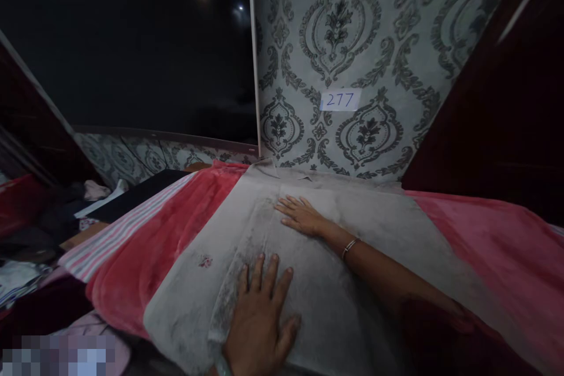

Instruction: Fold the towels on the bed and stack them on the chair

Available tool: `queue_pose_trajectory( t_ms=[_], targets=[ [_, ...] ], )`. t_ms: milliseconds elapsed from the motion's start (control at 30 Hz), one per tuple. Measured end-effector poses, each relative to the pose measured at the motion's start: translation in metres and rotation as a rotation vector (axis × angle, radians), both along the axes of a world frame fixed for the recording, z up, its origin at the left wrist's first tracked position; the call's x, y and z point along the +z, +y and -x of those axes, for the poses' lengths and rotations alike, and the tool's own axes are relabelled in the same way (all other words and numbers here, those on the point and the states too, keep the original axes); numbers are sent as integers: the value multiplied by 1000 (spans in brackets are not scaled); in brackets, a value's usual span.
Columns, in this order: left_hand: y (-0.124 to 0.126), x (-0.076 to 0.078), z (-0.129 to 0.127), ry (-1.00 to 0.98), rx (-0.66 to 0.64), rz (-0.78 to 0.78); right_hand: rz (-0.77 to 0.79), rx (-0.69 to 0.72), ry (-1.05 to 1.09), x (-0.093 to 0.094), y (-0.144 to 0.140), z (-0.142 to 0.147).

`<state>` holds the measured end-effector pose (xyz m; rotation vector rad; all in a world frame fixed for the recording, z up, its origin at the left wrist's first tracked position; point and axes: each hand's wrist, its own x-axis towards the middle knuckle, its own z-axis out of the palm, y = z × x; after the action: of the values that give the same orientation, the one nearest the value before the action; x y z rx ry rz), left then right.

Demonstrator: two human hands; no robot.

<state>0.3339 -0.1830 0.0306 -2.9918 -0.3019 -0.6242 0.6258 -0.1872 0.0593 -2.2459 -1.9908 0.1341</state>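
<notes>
At the wrist of my right hand [299, 215] I wear 1 slim, silvery bracelet [351, 247] that looks like 2 thin strands. My left hand [259, 317] has 1 wider, pale grey-green bangle [222, 363] behind it. My right sleeve [447, 332] is dark maroon.

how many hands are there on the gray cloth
2: the left hand near the bottom edge, and the right hand farther up, toward the patterned wall.

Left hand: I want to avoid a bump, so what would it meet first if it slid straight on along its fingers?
Across the grey cloth, the left hand would probably meet the right hand first, though depth is hard to judge here.
</notes>
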Motion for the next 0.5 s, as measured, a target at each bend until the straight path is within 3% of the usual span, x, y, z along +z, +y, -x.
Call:
queue_pose_trajectory(
  t_ms=[200,333,500],
  targets=[
    [15,-32,-8,-84,11,-208,-1,-35,2,-7,48,-43],
    [26,-50,-13,-163,-63,-329,26,-101,35,-7,66,-58],
    [27,-58,-13,-255,-17,-263,18,-163,-7,9,68,-47]
  ],
)
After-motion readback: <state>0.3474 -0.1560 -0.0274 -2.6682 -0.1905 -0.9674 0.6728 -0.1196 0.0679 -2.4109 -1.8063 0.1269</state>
